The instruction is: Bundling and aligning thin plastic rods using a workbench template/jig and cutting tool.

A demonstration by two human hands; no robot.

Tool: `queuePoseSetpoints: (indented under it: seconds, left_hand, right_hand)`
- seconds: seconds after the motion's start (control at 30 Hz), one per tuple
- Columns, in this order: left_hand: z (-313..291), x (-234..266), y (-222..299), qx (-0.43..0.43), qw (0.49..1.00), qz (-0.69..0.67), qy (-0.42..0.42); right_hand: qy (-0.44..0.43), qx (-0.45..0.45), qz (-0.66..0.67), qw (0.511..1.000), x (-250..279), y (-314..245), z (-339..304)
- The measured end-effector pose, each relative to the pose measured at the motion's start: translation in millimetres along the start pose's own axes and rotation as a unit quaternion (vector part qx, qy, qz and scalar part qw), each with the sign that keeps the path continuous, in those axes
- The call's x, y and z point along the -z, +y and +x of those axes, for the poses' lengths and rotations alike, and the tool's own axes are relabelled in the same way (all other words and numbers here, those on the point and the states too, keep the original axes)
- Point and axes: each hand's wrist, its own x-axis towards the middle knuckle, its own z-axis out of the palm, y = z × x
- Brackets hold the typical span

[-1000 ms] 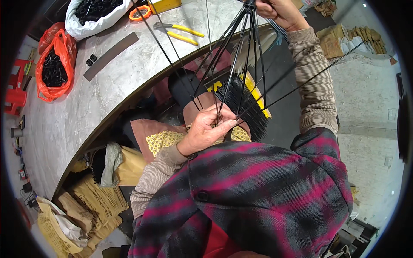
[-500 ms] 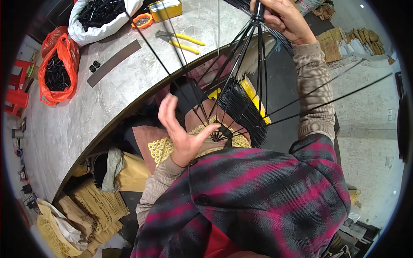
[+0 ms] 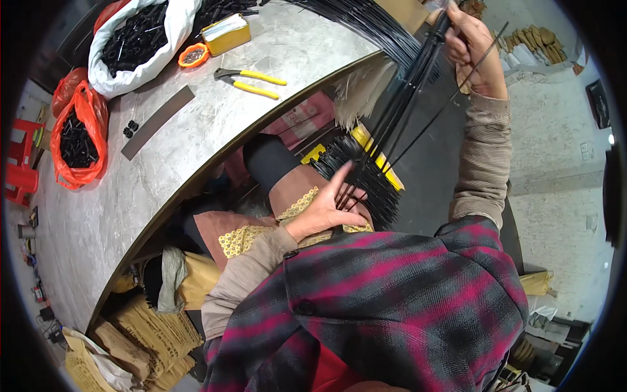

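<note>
My right hand (image 3: pixel 475 55), raised at the upper right, grips the top end of a black umbrella frame (image 3: pixel 413 81). Its thin ribs run down together toward my lap, and one rib sticks out apart from the bundle. Around the lower part of the ribs my left hand (image 3: pixel 328 208) is closed, thumb pointing up; its fingers are partly hidden behind the rods. Just beyond that hand stands a dense bunch of black rods (image 3: pixel 375 193) beside a yellow-edged box (image 3: pixel 361 136). A patterned apron (image 3: pixel 245 240) covers my lap.
On the grey table (image 3: pixel 209 144) lie yellow-handled pliers (image 3: pixel 251 81), a dark strip (image 3: pixel 158 123), an orange dish (image 3: pixel 193 56) and a yellow tin (image 3: pixel 225 34). A white sack (image 3: pixel 98 68) and red bag (image 3: pixel 101 130) hold black parts. Long rods (image 3: pixel 366 26) overhang the far edge.
The spread ribs have folded into a narrow bundle. My left hand has moved right and closed around them; my right hand has shifted right with the top end. The view has turned slightly.
</note>
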Motion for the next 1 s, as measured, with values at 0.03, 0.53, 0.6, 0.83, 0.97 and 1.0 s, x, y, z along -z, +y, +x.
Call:
queuePoseSetpoints:
  seconds: [0.03, 0.53, 0.6, 0.83, 0.97, 1.0]
  left_hand:
    - [-1, -10, 7, 0.010, 0.998, 0.065, 0.018]
    - [65, 37, 85, -0.206, 0.685, 0.696, 0.068]
    - [76, 39, 82, -0.157, 0.689, 0.706, 0.048]
    - [44, 68, 70, -0.204, 0.676, 0.682, 0.187]
    - [-1, 93, 49, -0.142, 0.711, 0.635, 0.267]
    - [-13, 96, 47, -0.105, 0.712, 0.634, 0.283]
  right_hand:
    - [0.201, -0.111, -0.129, 0.965, -5, -14, -18]
    - [-0.170, -0.248, -0.626, 0.719, -104, 67, -107]
    - [-0.152, -0.319, -0.577, 0.736, -85, 113, -144]
    - [0.002, -0.370, -0.572, 0.732, -25, 229, -274]
    - [0.035, -0.419, -0.554, 0.719, -25, 268, -313]
    - [0.048, -0.432, -0.550, 0.713, -26, 279, -322]
